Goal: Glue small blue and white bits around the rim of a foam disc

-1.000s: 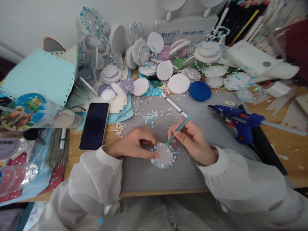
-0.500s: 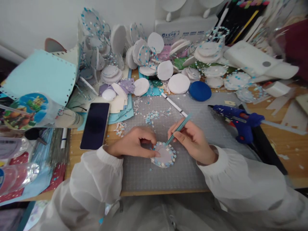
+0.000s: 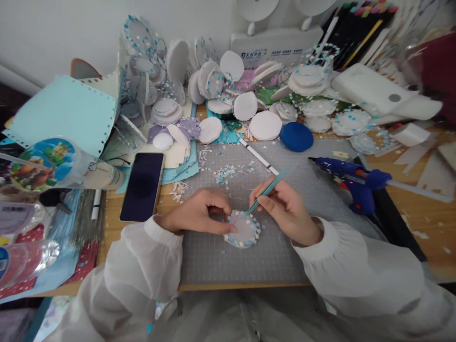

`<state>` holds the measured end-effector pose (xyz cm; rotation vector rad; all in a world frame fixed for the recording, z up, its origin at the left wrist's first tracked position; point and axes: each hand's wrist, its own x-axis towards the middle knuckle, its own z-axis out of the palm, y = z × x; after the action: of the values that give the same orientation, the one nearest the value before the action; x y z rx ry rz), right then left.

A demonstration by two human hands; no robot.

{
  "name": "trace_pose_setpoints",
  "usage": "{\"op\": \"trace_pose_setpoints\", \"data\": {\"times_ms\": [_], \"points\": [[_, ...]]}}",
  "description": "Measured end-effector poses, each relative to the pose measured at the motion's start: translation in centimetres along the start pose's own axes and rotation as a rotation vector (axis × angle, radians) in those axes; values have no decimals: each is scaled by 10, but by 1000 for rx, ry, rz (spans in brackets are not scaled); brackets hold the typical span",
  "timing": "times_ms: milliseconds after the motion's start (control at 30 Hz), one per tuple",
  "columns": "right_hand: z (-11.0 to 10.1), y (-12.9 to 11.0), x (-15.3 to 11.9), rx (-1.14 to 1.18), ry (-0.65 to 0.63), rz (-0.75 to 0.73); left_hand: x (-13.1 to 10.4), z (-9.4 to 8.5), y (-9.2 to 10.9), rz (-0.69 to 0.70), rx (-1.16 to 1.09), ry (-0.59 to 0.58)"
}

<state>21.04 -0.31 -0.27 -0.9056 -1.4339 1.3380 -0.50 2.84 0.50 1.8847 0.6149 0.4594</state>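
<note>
A round white disc (image 3: pixel 245 230) rimmed with small blue and white pieces lies on the grey cutting mat (image 3: pixel 213 266). My left hand (image 3: pixel 201 211) grips its left edge, thumb on top and fingers curled beside it. Teal tweezers (image 3: pixel 268 190) are pinched in my right hand (image 3: pixel 285 209), their tip at the disc's upper rim. Beyond my hands lies a scatter of tiny blue and white pieces (image 3: pixel 226 174). Above the right hand, a white pen (image 3: pixel 257 156) rests on the mat.
A blue glue gun (image 3: pixel 356 178) lies at right, near a blue round lid (image 3: pixel 296 137). On the left are a phone (image 3: pixel 141 186) and a cup (image 3: pixel 53 164). Many white discs (image 3: pixel 265 125) crowd the back.
The camera view has shifted slightly. The tweezers' tip has moved a little to the right along the disc's upper rim; both hands keep their hold.
</note>
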Motion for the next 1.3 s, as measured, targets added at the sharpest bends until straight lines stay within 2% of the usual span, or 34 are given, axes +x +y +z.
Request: {"op": "trace_pose_setpoints", "data": {"times_ms": [567, 1067, 1300], "points": [[1, 1, 0, -1, -1, -16, 0, 1, 1, -7, -14, 5], [-2, 0, -2, -44, 13, 63, -1, 1, 0, -23, -19, -15], [-2, -3, -2, -79, 11, 91, 0, 2, 1, 7, -16, 10]]}}
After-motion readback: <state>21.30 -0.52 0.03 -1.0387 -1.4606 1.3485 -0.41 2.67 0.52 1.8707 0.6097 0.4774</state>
